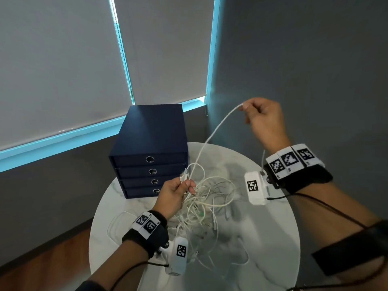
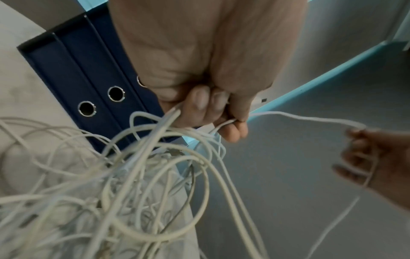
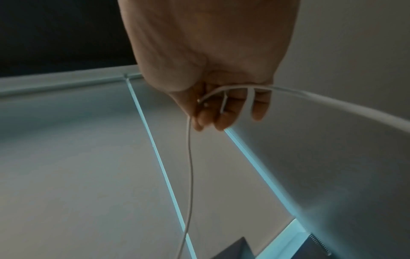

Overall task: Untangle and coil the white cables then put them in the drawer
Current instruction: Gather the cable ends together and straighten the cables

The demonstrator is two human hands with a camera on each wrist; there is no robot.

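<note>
A tangle of white cables (image 1: 206, 203) lies on the round white table (image 1: 268, 244), in front of a dark blue drawer unit (image 1: 151, 143) whose drawers are all closed. My left hand (image 1: 178, 193) hovers over the tangle and pinches one white cable (image 1: 214, 133) near its plug (image 1: 184, 174). That cable runs up and right to my raised right hand (image 1: 262, 116), whose curled fingers grip it. In the left wrist view the left hand (image 2: 213, 105) holds the cable (image 2: 310, 119) above the tangle (image 2: 124, 175). The right wrist view shows the right hand (image 3: 224, 105) with cable (image 3: 332, 101) looped round the fingers.
The drawer unit stands at the table's back left edge, each drawer with a metal ring pull (image 1: 149, 159). Grey roller blinds (image 1: 63, 59) and a grey wall (image 1: 304, 59) rise behind. A wooden floor (image 1: 42, 259) lies below the table on the left.
</note>
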